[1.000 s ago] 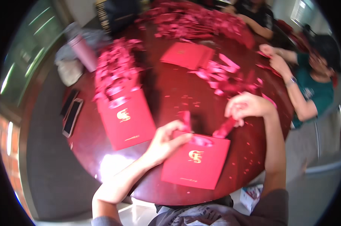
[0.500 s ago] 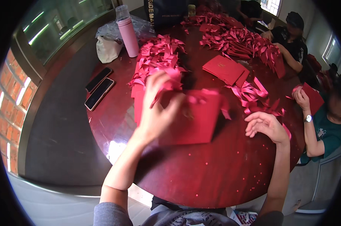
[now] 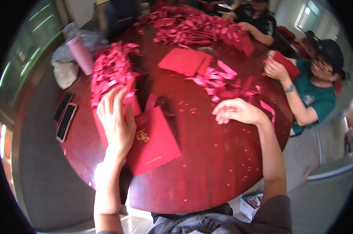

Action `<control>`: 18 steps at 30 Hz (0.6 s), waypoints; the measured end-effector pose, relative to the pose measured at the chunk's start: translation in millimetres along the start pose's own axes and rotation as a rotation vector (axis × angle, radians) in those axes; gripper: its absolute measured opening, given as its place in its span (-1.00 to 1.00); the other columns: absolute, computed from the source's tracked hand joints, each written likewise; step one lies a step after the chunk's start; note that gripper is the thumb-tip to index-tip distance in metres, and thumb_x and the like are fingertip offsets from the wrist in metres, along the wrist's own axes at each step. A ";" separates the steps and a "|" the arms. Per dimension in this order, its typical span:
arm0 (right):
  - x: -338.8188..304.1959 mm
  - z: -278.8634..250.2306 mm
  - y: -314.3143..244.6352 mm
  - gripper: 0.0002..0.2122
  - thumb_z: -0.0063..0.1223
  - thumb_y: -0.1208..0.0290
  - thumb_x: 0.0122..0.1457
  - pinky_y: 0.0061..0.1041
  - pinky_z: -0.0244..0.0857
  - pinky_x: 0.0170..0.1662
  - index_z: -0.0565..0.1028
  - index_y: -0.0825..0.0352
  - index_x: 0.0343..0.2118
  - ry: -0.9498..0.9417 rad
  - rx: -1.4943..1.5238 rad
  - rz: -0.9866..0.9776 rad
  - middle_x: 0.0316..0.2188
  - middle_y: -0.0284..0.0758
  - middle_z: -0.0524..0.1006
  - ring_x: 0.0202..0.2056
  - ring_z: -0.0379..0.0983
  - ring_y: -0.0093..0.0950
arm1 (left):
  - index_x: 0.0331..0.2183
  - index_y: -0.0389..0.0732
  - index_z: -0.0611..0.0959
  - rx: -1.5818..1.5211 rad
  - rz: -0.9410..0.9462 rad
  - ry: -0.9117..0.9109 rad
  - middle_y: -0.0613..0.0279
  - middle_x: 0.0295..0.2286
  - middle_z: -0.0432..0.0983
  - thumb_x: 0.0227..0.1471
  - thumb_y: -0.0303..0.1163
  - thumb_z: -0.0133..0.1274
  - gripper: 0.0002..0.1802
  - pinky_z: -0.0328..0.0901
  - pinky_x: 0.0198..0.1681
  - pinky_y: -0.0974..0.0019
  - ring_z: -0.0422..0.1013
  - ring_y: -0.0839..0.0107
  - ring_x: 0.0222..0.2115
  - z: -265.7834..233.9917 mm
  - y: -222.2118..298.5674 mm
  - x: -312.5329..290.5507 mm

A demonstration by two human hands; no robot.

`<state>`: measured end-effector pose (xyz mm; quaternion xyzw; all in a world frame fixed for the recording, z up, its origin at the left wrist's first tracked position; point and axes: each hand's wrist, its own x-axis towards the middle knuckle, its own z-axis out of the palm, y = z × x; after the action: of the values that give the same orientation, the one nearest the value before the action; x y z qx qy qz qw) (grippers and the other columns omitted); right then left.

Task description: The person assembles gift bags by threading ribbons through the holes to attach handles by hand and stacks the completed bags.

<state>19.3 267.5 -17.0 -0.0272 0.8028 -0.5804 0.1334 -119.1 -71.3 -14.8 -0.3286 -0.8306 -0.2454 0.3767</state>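
A flat red paper piece [image 3: 155, 146] with a gold emblem and a ribbon at its upper edge lies aslant on the round table. My left hand [image 3: 117, 121] is beside its left edge, fingers stretched upward, close to a long stack of red pieces topped with ribbons [image 3: 116, 66]. No grip on the paper shows. Over the table at right, my right hand [image 3: 239, 111] has its fingers loosely bent and nothing visible in them. Just beyond it lies a heap of loose pink-red ribbons [image 3: 227, 84], with several flat red pieces [image 3: 180, 60] behind.
Two phones [image 3: 66, 121] lie at the table's left edge [image 3: 79, 167]. A pink bottle [image 3: 79, 54] stands beside a white pouch [image 3: 65, 74]. More beribboned red pieces [image 3: 200, 29] fill the far side. At right, a person in green [image 3: 311, 93] handles a red piece; another sits beyond.
The red piece has come down to the left and turned aslant. My left hand has drawn off it, fingers straightened. The view has swung to the right.
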 end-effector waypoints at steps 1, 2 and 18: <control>-1.0 -3.9 1.3 -0.81 -0.01 0.42 0.26 -0.59 0.41 -0.26 0.48 0.39 -0.14 0.059 0.022 -0.070 -0.36 -0.31 0.58 -0.33 0.53 -0.56 | -0.06 -0.13 0.53 0.080 0.066 -0.033 0.14 -0.05 0.40 -0.04 -0.57 0.05 -0.57 -0.04 0.21 -0.07 0.27 0.15 0.05 -0.4 7.9 -0.5; -2.8 -9.1 2.4 -0.81 -0.01 0.43 0.26 -0.60 0.40 -0.27 0.48 0.38 -0.14 0.110 0.039 -0.127 -0.36 -0.32 0.58 -0.34 0.53 -0.57 | -0.08 -0.12 0.55 0.166 0.137 -0.063 0.17 -0.06 0.41 -0.03 -0.55 0.04 -0.60 -0.12 0.25 -0.13 0.26 0.18 0.08 -0.9 15.7 -2.0; 22.1 -17.7 67.0 -0.68 0.04 0.51 0.10 -0.24 0.22 0.01 0.45 0.32 -0.04 0.856 -0.959 -0.269 -0.18 -0.20 0.47 -0.11 0.35 -0.20 | 0.11 -0.09 0.45 -0.065 0.232 -0.661 0.02 0.18 0.17 0.10 -0.23 0.03 -0.47 -0.26 0.30 -0.18 -0.01 0.08 0.25 16.7 48.0 -34.2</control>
<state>1.1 301.3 -78.8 0.0495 0.9442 -0.1295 -0.2987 -74.7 -40.9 -44.0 -0.4944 -0.8564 -0.1079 0.1024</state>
